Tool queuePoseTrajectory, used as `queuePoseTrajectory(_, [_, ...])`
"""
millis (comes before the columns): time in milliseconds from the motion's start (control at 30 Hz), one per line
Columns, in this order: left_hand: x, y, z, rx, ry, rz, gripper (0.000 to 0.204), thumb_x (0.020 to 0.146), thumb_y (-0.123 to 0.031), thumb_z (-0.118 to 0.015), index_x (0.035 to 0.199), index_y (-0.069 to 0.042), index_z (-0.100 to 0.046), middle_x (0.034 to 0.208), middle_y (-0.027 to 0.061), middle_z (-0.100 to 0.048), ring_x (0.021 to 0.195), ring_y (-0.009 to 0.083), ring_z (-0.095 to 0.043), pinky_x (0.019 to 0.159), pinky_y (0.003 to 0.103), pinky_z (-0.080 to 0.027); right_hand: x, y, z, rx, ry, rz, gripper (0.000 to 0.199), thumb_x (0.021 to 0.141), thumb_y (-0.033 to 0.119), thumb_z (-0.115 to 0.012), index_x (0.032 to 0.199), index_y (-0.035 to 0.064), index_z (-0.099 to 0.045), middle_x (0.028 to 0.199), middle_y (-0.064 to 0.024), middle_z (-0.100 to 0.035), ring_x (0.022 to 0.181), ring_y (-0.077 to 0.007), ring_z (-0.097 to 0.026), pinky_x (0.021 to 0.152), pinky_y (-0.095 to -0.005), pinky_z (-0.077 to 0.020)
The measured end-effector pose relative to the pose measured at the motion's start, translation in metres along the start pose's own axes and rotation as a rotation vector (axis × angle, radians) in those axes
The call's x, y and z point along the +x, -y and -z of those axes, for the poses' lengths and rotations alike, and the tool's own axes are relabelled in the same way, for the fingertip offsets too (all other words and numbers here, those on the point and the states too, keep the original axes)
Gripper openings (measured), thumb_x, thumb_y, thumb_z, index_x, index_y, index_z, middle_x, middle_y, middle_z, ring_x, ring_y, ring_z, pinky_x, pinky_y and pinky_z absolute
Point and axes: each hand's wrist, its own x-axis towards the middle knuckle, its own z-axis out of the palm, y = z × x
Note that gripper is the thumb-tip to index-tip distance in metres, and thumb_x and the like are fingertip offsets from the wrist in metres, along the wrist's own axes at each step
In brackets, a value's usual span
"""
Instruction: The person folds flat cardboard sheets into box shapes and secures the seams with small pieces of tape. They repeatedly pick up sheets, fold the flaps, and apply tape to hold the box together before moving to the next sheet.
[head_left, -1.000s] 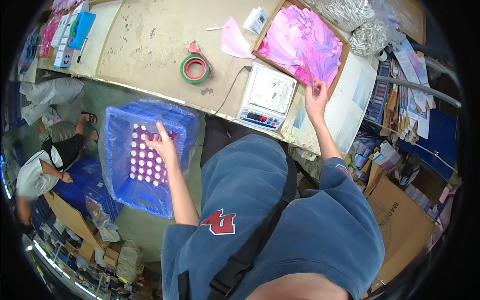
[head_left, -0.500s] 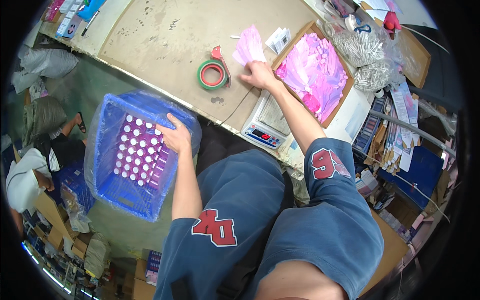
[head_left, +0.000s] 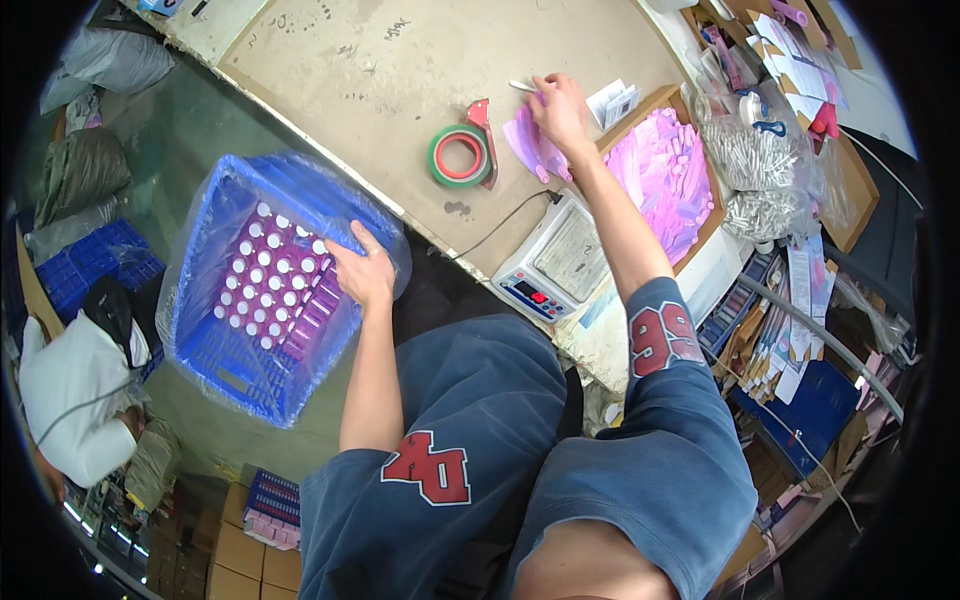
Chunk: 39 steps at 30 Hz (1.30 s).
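The left hand [head_left: 362, 272] rests open-palmed on the pink tubes [head_left: 272, 290] packed upright in the plastic-lined blue crate [head_left: 215, 330] at near left, steadying them, while the right hand [head_left: 560, 110] pinches a pink sheet [head_left: 525, 145] on the far table [head_left: 380, 80], beside the tape roll [head_left: 460, 157].

crate [head_left: 240, 370] left of table [head_left: 400, 100], tape roll [head_left: 460, 157] on table, scale [head_left: 553, 260] right of it
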Motion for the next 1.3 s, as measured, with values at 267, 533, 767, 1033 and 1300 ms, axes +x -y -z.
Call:
queuePoseTrajectory(267, [0.001,-0.001,-0.002,-0.028,-0.013,-0.032,0.073,0.1,-0.056,-0.042,0.139,0.005,-0.04,0.109,0.0332,-0.066,0.102,0.0495,-0.062,0.09,0.053,-0.047,0.042,0.021,-0.015,0.148,-0.108,-0.064,0.02,0.089,0.019,-0.066,0.098,0.0006,-0.064,0.1,-0.0163,-0.066,0.092,-0.0335,-0.063,0.085,-0.043,-0.0509])
queuePoseTrajectory(533, [-0.001,0.001,-0.003,-0.03,-0.02,-0.037,0.076,0.101,-0.056,-0.042,0.138,0.01,-0.039,0.11,0.0337,-0.065,0.104,0.0499,-0.061,0.092,0.052,-0.046,0.052,-0.06,0.069,0.127,-0.207,-0.62,0.049,0.086,0.037,-0.063,0.113,-0.0043,-0.059,0.103,-0.0239,-0.069,0.097,-0.0419,-0.067,0.085,-0.0479,-0.0516])
queuePoseTrajectory(767, [-0.002,0.002,-0.004,-0.047,-0.021,-0.039,0.077,0.1,-0.058,-0.042,0.142,0.006,-0.039,0.115,0.0317,-0.065,0.107,0.0495,-0.061,0.094,0.052,-0.046,0.019,-0.112,0.05,0.034,0.092,-0.864,0.058,0.075,0.047,-0.07,0.103,-0.0035,-0.073,0.102,-0.029,-0.07,0.101,-0.0396,-0.069,0.091,-0.044,-0.052])
queuePoseTrajectory(1033, [-0.003,0.002,-0.005,-0.06,-0.04,-0.07,0.075,0.1,-0.058,-0.043,0.14,0.005,-0.042,0.121,0.0314,-0.062,0.109,0.049,-0.06,0.095,0.052,-0.046,-0.033,-0.114,0.144,0.193,-0.242,-0.549,0.036,0.08,0.033,-0.069,0.094,-0.0003,-0.071,0.08,-0.0202,-0.071,0.077,-0.0332,-0.07,0.075,-0.0399,-0.0534])
queuePoseTrajectory(1300, [0.0,0.009,-0.012,-0.063,-0.075,-0.088,0.069,0.1,-0.056,-0.043,0.135,0.003,-0.047,0.123,0.0304,-0.061,0.111,0.0486,-0.059,0.097,0.051,-0.045,-0.151,-0.107,0.18,-0.105,0.089,-0.364,0.024,0.084,0.028,-0.072,0.095,0.0064,-0.07,0.077,-0.0123,-0.069,0.072,-0.0333,-0.069,0.066,-0.0419,-0.0529])
